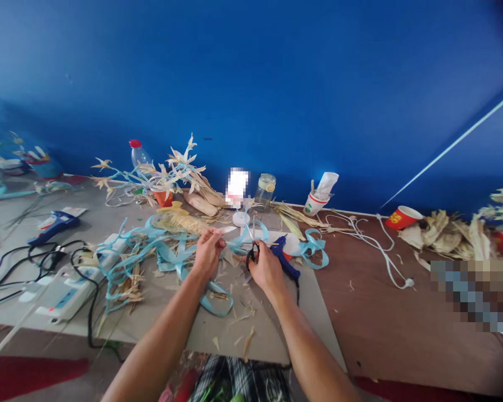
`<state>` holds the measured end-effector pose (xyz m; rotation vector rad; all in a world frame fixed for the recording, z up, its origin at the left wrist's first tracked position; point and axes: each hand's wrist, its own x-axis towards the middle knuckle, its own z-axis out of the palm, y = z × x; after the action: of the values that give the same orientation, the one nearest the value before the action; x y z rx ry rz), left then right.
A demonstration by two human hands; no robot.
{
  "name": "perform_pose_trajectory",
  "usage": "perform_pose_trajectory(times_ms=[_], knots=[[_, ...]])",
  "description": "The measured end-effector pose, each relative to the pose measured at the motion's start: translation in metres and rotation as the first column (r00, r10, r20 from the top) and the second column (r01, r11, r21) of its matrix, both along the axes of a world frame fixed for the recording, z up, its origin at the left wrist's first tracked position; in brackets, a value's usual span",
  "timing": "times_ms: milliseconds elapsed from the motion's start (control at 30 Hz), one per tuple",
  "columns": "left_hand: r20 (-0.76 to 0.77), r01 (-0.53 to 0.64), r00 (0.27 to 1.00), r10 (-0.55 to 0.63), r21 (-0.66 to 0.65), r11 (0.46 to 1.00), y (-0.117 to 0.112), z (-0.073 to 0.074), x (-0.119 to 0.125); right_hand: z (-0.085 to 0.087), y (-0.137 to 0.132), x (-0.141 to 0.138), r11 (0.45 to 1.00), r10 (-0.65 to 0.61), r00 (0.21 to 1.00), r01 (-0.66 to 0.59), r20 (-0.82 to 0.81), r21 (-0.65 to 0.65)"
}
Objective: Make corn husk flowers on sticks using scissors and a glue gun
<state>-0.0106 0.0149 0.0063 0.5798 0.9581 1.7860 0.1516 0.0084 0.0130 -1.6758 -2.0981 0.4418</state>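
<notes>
Between the fingertips of my left hand (208,251) is a thin pale piece of corn husk (226,229), its tip pointing right. My right hand (267,269) is closed round the black handles of a pair of scissors (252,226), blades pointing up and away from me. The husk piece lies just left of the blades; I cannot tell if they touch. A blue glue gun (285,258) rests right beside my right hand. Light blue ribbon (178,258) loops across the board around both hands, and small husk scraps (248,341) are scattered below them.
Behind my hands stand a white stand (240,218) with a blurred screen, and a clear jar (265,191). Husk flowers (180,162) rise at back left. A power strip (73,290) with black cords lies left. White cables (373,240) and a red cup (403,218) are right.
</notes>
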Motion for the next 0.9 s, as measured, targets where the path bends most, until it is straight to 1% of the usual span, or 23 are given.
perform_pose_trajectory(times_ms=[233,400,467,600,767,900], knots=[[0.015,0.06,0.998,-0.06,0.025,0.998,-0.002,0.003,0.002,0.0,-0.004,-0.001,1.0,0.023,0.998,-0.022,0.057,-0.011],[0.015,0.076,0.997,-0.076,0.014,0.997,-0.002,0.003,0.004,0.007,-0.007,-0.002,0.993,-0.013,0.987,0.032,0.159,-0.113],[0.0,0.086,0.996,-0.086,-0.001,0.996,-0.003,0.004,0.005,0.009,-0.008,-0.002,0.991,-0.008,0.985,0.031,0.173,-0.127],[-0.004,0.107,0.994,-0.107,-0.001,0.994,-0.004,0.006,0.006,0.009,-0.009,-0.003,0.993,0.019,0.994,-0.006,0.108,-0.118],[-0.022,0.132,0.991,-0.132,-0.016,0.991,-0.005,0.003,0.006,0.002,-0.008,-0.005,0.992,0.092,0.995,-0.094,-0.025,-0.089],[-0.048,0.151,0.987,-0.152,-0.015,0.988,-0.006,0.004,0.009,0.0,-0.007,-0.003,0.999,0.045,0.996,-0.044,-0.078,0.011]])
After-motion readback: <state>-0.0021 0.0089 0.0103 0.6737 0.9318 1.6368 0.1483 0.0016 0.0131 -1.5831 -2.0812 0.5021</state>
